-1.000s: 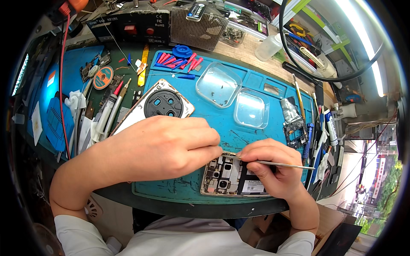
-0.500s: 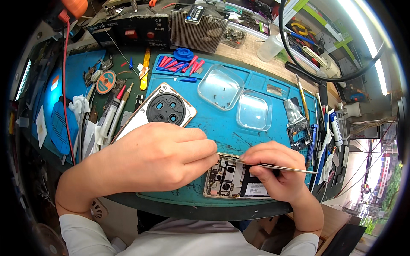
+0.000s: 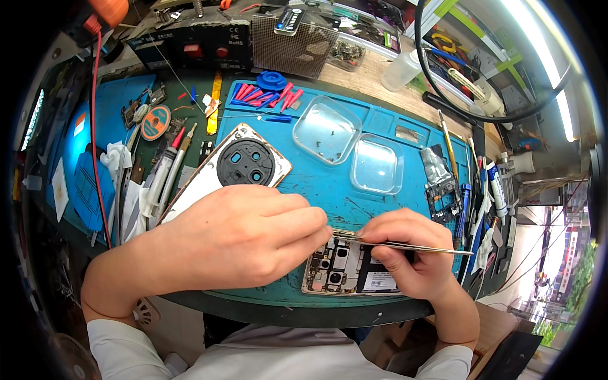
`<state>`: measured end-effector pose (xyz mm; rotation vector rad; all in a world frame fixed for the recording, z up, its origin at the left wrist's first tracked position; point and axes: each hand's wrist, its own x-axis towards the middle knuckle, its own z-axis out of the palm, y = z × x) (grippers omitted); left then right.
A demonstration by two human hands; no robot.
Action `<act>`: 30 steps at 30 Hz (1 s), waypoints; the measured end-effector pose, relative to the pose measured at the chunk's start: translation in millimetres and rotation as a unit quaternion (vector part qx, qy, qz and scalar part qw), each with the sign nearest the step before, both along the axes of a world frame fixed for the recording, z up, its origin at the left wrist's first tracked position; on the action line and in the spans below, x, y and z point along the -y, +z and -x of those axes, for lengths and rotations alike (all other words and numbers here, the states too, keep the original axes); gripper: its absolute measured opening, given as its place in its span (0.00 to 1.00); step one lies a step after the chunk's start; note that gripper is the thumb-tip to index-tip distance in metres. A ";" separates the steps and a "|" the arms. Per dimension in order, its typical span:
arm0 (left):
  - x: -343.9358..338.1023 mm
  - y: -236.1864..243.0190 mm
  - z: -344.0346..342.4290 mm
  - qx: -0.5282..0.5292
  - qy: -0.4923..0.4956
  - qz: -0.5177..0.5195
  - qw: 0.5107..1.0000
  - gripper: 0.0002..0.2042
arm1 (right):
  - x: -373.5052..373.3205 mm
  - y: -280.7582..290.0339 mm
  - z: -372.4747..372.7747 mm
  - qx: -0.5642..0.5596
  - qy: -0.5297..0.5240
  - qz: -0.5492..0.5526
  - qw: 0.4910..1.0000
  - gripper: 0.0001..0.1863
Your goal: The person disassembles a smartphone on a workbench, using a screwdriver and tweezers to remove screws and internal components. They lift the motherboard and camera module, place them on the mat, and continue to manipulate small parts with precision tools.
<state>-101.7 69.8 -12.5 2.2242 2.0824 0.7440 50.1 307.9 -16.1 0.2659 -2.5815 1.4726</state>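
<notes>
An opened phone [image 3: 349, 273] lies on the blue work mat at the front, its circuit board, camera modules and black battery exposed. My left hand [image 3: 247, 237] is closed over its upper left edge, with the fingertips pinched together; whatever they hold is hidden. Thin metal tweezers [image 3: 453, 251] are gripped in my right hand [image 3: 415, 247], lying nearly level along the phone's far edge with the tip near my left fingertips. Behind my left hand rests a white phone back cover [image 3: 212, 178] with a round black camera ring [image 3: 247, 162].
Two clear plastic trays [image 3: 303, 119] [image 3: 400, 166] stand beyond the phone, the left one holding tiny dark parts. Blue and pink nozzle tips [image 3: 266, 97] lie at the back. Hand tools [image 3: 163, 174] crowd the left, and a screwdriver [image 3: 464, 201] lies right.
My left hand has shifted slightly right along the phone's upper edge. My right hand and the tweezers are nearly still.
</notes>
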 end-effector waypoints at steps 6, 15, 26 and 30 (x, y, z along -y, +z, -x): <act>-0.1 0.5 -0.8 0.001 0.003 -0.001 1.000 0.16 | -0.6 2.4 0.0 0.004 0.015 -0.022 1.000 0.08; 2.0 4.5 2.4 0.019 0.005 0.022 1.000 0.16 | 1.6 0.8 0.1 -0.004 0.001 -0.022 1.000 0.08; 2.9 6.6 0.6 -0.009 -0.001 0.028 1.000 0.15 | 1.3 0.9 0.6 -0.004 0.001 -0.025 1.000 0.09; 2.8 11.3 0.2 -0.008 0.001 0.051 0.999 0.15 | 0.8 0.2 0.5 -0.003 0.000 -0.023 1.000 0.09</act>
